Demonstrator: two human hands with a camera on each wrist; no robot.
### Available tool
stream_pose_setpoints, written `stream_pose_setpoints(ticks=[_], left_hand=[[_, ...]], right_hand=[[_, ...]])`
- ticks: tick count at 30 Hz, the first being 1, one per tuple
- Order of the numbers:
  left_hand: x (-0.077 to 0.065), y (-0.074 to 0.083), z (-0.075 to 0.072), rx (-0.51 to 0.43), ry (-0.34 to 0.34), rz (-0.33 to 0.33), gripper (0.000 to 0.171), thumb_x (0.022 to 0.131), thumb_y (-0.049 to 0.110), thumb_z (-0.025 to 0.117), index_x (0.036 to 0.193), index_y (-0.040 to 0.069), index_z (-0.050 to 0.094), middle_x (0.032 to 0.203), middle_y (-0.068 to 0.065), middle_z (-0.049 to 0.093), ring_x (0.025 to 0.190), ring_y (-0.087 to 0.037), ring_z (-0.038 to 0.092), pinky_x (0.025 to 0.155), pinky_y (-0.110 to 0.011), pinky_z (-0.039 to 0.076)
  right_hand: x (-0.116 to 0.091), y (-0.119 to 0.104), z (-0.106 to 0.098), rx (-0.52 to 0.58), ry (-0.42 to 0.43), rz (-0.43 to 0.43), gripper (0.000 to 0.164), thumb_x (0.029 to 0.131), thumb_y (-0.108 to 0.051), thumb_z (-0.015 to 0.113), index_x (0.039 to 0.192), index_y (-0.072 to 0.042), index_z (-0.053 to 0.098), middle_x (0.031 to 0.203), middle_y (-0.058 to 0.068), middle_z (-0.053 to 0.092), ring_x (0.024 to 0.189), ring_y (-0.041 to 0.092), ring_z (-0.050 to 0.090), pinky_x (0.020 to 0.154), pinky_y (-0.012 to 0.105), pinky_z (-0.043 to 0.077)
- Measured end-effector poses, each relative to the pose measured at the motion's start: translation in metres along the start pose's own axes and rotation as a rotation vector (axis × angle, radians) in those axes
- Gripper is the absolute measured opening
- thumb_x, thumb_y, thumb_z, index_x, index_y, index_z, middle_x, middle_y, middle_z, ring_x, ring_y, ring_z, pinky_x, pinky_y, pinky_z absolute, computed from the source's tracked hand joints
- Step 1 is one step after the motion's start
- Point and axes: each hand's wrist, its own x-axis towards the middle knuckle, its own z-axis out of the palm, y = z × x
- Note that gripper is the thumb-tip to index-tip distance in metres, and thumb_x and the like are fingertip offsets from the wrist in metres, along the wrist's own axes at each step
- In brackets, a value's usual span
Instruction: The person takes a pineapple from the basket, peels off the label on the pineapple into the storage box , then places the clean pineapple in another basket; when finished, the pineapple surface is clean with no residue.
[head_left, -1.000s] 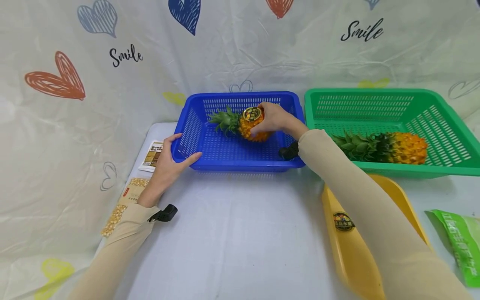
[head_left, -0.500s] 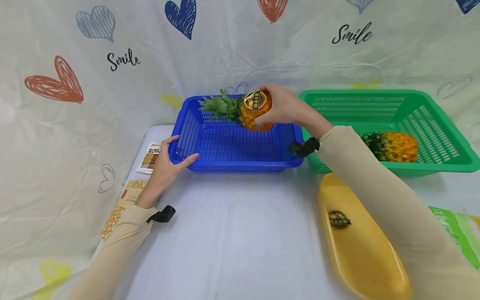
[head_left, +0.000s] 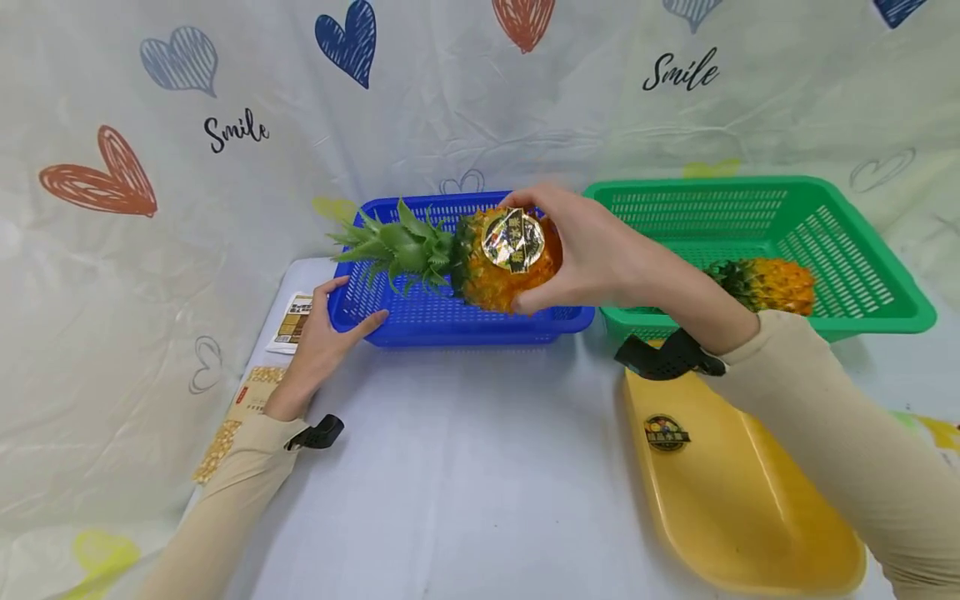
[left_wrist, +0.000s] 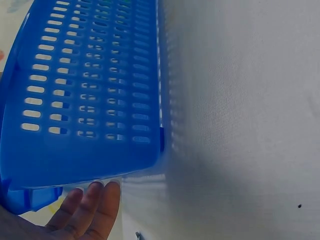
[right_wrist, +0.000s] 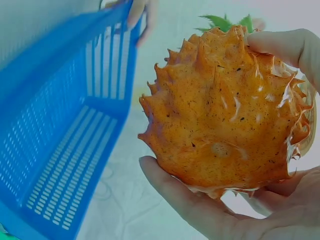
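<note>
1. Pineapple (head_left: 480, 287) lies sideways in the air, leafy crown (head_left: 408, 247) toward the left edge of the table (head_left: 465, 467), in front of the blue basket (head_left: 465, 336) in the head view; the right-wrist view shows it apart from the basket.
2. Right hand (head_left: 592, 250) wraps the base end, thumb and fingers parted to the fruit's width and pressed against opposite sides.
3. Left hand (head_left: 322, 342), thumb spread wide from its fingers, holds the blue basket by its near left corner, thumb at the near rim, fingertips at the left end.
4. Green basket (head_left: 877, 323) stands beside the blue one, a second pineapple (head_left: 780, 283) along its near edge; a yellow tray (head_left: 735, 508) lies in front.
5. Body looks firm and moderately heavy, the spiny rind (right_wrist: 210, 115) likely grippy but prickly, the leaves apt to bend; the best hold should be broad, around the body, clear of the glossy sticker (head_left: 513, 240).
</note>
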Motion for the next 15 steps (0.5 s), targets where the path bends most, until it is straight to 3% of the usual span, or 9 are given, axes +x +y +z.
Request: stream_pose_setpoints(ticks=[4,10,15], left_hand=[[-0.001,-0.003,-0.003,-0.003,0.005,0.007,0.097,0.092,0.049,0.078,0.162,0.011,0.023,0.168,-0.020,0.024,0.155,-0.042,0.022,0.122,-0.067,0.020],[-0.002,-0.004,-0.004,-0.124,0.014,0.049,0.085,0.096,0.016,0.075,0.162,0.007,0.023,0.155,-0.029,0.040,0.138,-0.043,0.045,0.117,-0.057,0.035],[0.000,0.000,0.000,-0.089,0.009,0.030,0.089,0.094,0.036,0.079,0.162,0.013,0.025,0.164,-0.023,0.031,0.147,-0.042,0.037,0.121,-0.062,0.028]], right_hand=[[-0.021,-0.008,0.007,0.018,-0.026,-0.039,0.083,0.077,-0.013,0.091,0.146,-0.004,0.047,0.140,0.013,0.052,0.113,0.028,0.059,0.090,0.044,0.059],[-0.044,-0.007,0.021,0.081,-0.092,-0.073,0.082,0.077,-0.011,0.091,0.145,-0.005,0.046,0.140,0.010,0.053,0.117,0.023,0.060,0.092,0.036,0.059],[-0.061,0.004,0.037,0.170,-0.160,-0.065,0.081,0.076,-0.008,0.091,0.143,-0.005,0.046,0.135,0.010,0.055,0.115,0.023,0.062,0.088,0.030,0.060]])
